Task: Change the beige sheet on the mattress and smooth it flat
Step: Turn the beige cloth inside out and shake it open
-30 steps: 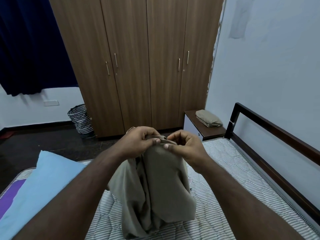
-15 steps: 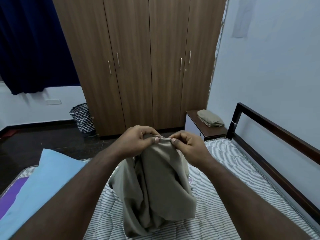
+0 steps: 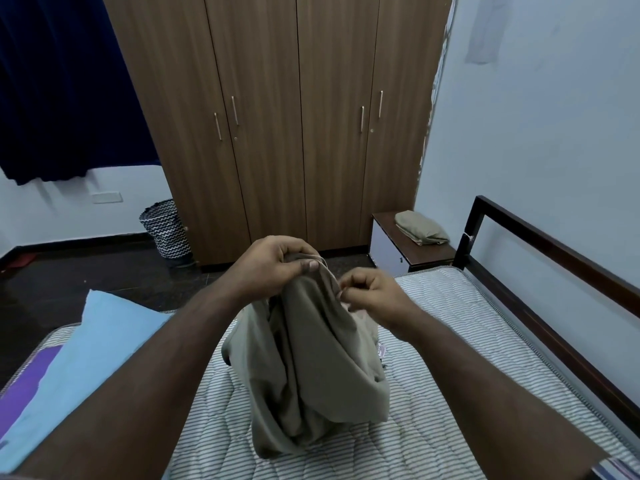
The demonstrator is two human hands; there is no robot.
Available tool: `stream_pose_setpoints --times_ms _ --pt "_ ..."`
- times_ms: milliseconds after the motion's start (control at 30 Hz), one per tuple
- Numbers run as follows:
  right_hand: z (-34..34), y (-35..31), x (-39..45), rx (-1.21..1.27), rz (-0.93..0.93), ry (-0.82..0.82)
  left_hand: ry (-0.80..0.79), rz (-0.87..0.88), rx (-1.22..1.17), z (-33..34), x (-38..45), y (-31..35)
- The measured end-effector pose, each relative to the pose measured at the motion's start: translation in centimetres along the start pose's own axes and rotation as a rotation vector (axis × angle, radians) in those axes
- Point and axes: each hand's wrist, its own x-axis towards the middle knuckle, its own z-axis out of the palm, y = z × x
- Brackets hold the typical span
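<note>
A bunched beige sheet [image 3: 318,368] hangs from my hands, its lower folds resting on the bare striped mattress [image 3: 450,341]. My left hand [image 3: 273,265] grips the sheet's top edge. My right hand [image 3: 374,292] pinches the hem a little lower and to the right. A second beige sheet [image 3: 420,227], folded, lies on the bedside table [image 3: 415,252] beyond the mattress corner.
A light blue pillow [image 3: 86,358] lies on the mattress at the left, beside purple cloth [image 3: 26,389]. The dark bed frame [image 3: 554,251] runs along the right wall. A brown wardrobe [image 3: 284,126] stands ahead, a zigzag laundry basket [image 3: 166,228] to its left.
My hands have drawn apart along the sheet's hem: the left rose slightly, the right slid down and to the right. The view tilted up a little.
</note>
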Motion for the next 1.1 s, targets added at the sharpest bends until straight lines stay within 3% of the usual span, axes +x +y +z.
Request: stream_pose_setpoints --times_ms 67,133,300,467,600,867,1100 --pt "-0.1 -0.3 0.2 0.15 0.004 0.012 -0.022 -0.013 -0.021 0.0 -0.1 -0.1" --pt "0.2 -0.3 0.4 0.139 0.006 0.037 -0.03 -0.018 -0.023 0.1 -0.2 -0.2" --pt "1.2 0.2 1.2 -0.14 -0.058 0.083 -0.022 0.003 0.006 0.5 -0.1 -0.2" --pt "1.1 0.3 1.8 -0.236 -0.17 0.129 -0.008 -0.025 0.011 0.5 0.3 -0.6" --pt "0.9 0.4 1.9 -0.409 -0.265 0.337 0.008 -0.015 0.015 0.6 0.2 -0.2" --pt "1.5 2.4 2.0 -0.494 -0.331 0.204 0.021 0.001 0.014 0.4 0.3 0.2" --pt "1.6 2.8 2.8 -0.918 -0.041 0.048 0.032 0.03 -0.007 0.1 0.1 1.0"
